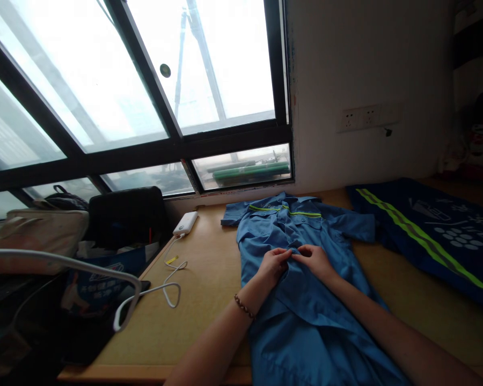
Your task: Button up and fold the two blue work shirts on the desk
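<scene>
A blue short-sleeved work shirt (pixel 306 300) with yellow-green piping across the chest lies spread on the table, collar toward the window wall and hem hanging toward me. At the middle of its front placket, my left hand (pixel 274 265) pinches the fabric between thumb and fingers. My right hand (pixel 314 261) meets it there, its fingertips closed on the placket edge too. Both pairs of fingertips nearly touch. Whether a button sits between them is hidden. A beaded bracelet (pixel 244 306) circles my left wrist.
A dark blue garment (pixel 402 214) with a reflective stripe lies on the right. On the left, a white power bank (pixel 185 223) trails a white cable (pixel 171 289) over the wooden table (pixel 201 300). Bags and a black chair (pixel 124 214) stand beyond the table's left edge.
</scene>
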Tool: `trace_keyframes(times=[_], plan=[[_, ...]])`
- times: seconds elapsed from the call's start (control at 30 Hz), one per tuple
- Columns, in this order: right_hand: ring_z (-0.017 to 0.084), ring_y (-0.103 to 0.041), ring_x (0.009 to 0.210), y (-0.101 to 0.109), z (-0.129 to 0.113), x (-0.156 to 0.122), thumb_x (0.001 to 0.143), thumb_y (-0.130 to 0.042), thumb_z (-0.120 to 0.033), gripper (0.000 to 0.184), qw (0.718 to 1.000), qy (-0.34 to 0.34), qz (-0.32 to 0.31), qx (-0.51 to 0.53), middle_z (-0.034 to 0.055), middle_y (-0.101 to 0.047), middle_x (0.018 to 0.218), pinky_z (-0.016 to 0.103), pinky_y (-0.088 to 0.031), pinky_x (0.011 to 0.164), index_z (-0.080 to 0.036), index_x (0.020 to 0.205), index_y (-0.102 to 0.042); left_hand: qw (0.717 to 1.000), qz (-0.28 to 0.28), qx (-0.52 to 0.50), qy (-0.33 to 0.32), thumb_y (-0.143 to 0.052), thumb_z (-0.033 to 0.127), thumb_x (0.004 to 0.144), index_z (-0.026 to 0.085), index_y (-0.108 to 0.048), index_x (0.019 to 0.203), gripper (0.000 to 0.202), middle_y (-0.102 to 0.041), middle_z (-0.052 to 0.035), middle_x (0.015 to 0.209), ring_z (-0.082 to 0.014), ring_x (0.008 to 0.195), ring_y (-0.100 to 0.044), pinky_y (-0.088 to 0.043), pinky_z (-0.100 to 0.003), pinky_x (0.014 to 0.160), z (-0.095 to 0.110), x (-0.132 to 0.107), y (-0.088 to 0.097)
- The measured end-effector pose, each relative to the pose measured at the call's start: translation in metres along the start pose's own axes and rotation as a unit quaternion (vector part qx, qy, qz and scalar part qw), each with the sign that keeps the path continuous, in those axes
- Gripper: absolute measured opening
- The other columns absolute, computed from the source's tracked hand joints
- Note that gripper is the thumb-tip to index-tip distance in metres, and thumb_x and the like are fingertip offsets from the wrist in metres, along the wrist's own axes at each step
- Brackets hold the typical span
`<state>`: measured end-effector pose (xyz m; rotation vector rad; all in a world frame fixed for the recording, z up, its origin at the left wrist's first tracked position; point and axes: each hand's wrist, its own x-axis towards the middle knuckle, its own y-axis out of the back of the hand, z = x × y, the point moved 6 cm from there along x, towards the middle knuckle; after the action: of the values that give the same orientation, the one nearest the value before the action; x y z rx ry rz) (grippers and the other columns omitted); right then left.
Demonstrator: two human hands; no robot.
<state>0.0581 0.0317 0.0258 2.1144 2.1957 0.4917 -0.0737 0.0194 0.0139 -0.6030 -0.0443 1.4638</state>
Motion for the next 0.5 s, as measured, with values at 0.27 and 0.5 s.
trace_keyframes(times=[0.27,0.5], plan=[[0.017,-0.058,0.060,-0.0041,0.0070,-0.0057,0.046,-0.075,-0.038,0.036,0.973,-0.119,-0.013,0.199,0.0033,-0.063,0.063,0.028,-0.045,0.059,-0.014,0.067,-0.060,1.000,-0.008,0.002,0.024,-0.075,0.019,0.055,0.010,-0.062,0.070,0.023,-0.052,0.0002,0.053,-0.0048,0.044,-0.046,-0.035,-0.016,0.039,-0.0022,-0.0011,-0.0010],[0.016,-0.058,0.061,0.0011,-0.0026,0.0006,0.050,-0.074,-0.042,0.044,0.971,-0.062,-0.004,0.230,0.0013,-0.062,0.067,0.027,-0.045,0.058,-0.017,0.080,-0.053,0.998,-0.005,-0.068,0.008,-0.073,0.013,0.056,0.010,-0.060,0.071,0.020,-0.059,-0.0029,0.063,-0.0095,0.056,-0.056,-0.046,-0.020,0.054,-0.0045,0.0041,-0.0009]])
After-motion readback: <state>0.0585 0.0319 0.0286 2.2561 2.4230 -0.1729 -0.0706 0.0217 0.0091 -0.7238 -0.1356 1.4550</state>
